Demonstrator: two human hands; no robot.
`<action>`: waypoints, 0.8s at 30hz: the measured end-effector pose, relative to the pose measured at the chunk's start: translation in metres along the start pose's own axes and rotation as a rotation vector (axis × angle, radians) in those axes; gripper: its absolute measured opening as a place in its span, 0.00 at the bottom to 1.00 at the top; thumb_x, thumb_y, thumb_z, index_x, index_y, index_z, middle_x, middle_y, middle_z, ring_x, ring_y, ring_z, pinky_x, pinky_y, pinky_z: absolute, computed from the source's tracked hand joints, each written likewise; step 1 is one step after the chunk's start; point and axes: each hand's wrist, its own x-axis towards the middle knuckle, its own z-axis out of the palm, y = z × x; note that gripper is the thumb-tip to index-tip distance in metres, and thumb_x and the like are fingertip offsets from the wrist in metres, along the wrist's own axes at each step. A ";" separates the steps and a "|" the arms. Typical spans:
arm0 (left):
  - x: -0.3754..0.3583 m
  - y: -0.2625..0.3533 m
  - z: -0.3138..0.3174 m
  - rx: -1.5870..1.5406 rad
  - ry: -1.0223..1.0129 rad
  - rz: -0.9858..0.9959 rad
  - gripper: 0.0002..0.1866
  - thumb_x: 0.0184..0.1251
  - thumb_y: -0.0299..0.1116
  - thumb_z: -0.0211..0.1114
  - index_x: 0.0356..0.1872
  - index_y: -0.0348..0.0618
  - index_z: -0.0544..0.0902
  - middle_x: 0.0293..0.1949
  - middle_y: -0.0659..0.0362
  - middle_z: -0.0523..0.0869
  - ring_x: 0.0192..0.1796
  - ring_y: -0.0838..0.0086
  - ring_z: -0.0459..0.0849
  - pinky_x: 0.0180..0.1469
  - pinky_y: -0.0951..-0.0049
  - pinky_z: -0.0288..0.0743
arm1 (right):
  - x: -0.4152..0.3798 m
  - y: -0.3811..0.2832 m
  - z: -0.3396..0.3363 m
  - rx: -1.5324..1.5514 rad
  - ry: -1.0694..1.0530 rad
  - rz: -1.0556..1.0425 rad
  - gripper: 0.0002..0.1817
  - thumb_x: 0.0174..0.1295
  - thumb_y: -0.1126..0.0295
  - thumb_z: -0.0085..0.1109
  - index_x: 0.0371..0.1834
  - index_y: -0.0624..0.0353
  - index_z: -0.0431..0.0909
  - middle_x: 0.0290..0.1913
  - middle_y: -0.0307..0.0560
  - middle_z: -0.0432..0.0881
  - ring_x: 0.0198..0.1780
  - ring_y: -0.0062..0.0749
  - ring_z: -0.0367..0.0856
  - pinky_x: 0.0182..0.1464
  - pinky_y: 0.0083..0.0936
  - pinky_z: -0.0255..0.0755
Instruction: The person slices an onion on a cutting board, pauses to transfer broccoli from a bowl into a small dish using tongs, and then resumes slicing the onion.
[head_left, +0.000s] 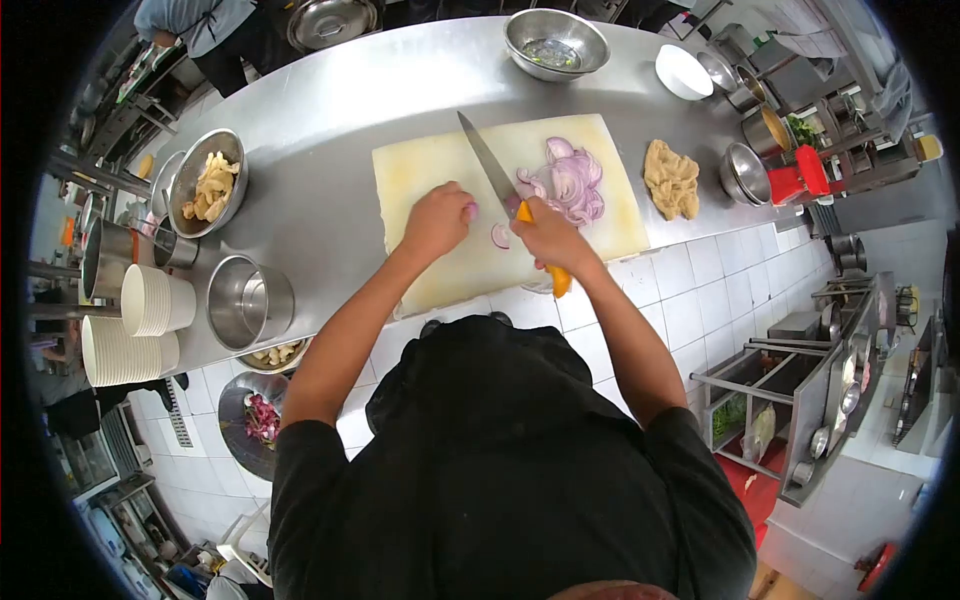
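Note:
My right hand (550,240) is wrapped round the yellow handle of a kitchen knife (490,165), whose blade points away from me over the cutting board (410,180). My left hand (438,222) is closed at the left part of the board, with a bit of purple red onion (471,211) showing at its fingertips; how much it holds is hidden. Right of the blade lies a pile of sliced red onion (572,185). A single onion slice (501,236) sits between my hands.
A crumpled tan cloth (671,180) lies right of the board. A steel bowl (556,45) and a white bowl (684,73) stand at the back. On the left are a bowl of peeled pieces (212,188), a steel pot (250,300) and stacked tubs (158,300). Below is a bin (240,420).

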 end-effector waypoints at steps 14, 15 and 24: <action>-0.015 0.022 0.021 -0.353 0.162 -0.555 0.12 0.61 0.35 0.68 0.38 0.36 0.90 0.33 0.49 0.91 0.35 0.63 0.91 0.43 0.68 0.83 | -0.021 0.062 0.026 -0.142 0.234 -0.071 0.20 0.69 0.62 0.55 0.55 0.63 0.65 0.35 0.74 0.82 0.42 0.73 0.80 0.46 0.59 0.72; -0.012 0.023 0.028 -0.360 0.174 -0.545 0.12 0.61 0.34 0.68 0.38 0.35 0.90 0.32 0.49 0.91 0.33 0.66 0.91 0.41 0.70 0.83 | -0.019 0.057 0.021 -0.170 0.222 -0.047 0.20 0.68 0.63 0.55 0.56 0.64 0.65 0.35 0.73 0.82 0.41 0.72 0.81 0.45 0.58 0.73; -0.004 0.026 0.043 -0.511 0.201 -0.584 0.11 0.61 0.30 0.68 0.37 0.30 0.89 0.28 0.51 0.91 0.29 0.74 0.90 0.36 0.75 0.83 | -0.032 -0.010 0.013 -0.029 -0.026 0.071 0.17 0.70 0.65 0.51 0.52 0.69 0.64 0.31 0.68 0.83 0.25 0.56 0.84 0.31 0.47 0.78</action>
